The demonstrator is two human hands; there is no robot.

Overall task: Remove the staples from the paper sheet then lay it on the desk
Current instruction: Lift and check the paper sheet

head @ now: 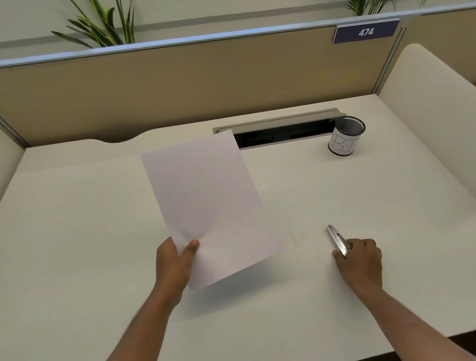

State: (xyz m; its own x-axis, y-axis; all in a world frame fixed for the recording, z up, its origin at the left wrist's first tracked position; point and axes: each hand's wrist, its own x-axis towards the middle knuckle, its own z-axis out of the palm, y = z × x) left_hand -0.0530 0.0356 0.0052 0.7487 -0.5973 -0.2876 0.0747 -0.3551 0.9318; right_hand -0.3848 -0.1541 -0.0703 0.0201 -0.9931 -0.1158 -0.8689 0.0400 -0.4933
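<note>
The left hand holds the sheet by its near left corner, thumb on top and fingers underneath, the grip clamped on the paper. The sheet is lifted off the worktop and tilted, its far end toward the partition; a soft shadow lies on the worktop under its near edge. Its far right corner overlaps the view of the cable slot at the back of the worktop. No staples can be made out on the sheet.

The right hand rests low on the worktop, well apart from the sheet, its grip closed around the near end of a silvery metal tool. The tool's far end points away from the person and sticks out past the fingers. Whether it touches the worktop cannot be told.

A mesh cup with a white label stands upright just beside the right end of the slot. A number plate reading 474 sits on the partition.
</note>
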